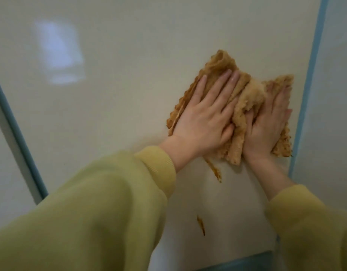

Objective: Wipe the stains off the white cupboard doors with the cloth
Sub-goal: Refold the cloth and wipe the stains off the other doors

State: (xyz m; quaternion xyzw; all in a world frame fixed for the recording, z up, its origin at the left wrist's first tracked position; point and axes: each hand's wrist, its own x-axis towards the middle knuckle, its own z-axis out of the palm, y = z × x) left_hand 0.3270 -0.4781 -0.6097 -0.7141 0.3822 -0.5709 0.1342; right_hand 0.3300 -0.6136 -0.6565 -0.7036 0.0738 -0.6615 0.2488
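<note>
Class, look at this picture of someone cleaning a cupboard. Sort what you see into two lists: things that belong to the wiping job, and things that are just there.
Belongs to the job:
- tan cloth
- left hand and right hand, both flat on the cloth
- white cupboard door
- upper brown stain
- lower brown stain

Just there:
- neighbouring door on the right
- yellow-green sleeves
- window reflection

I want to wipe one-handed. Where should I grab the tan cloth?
Probably the bunched ridge of the cloth between the left hand and right hand. It stands proud of the cupboard door, so pinch it from straight in front; the rest lies flat.
</note>
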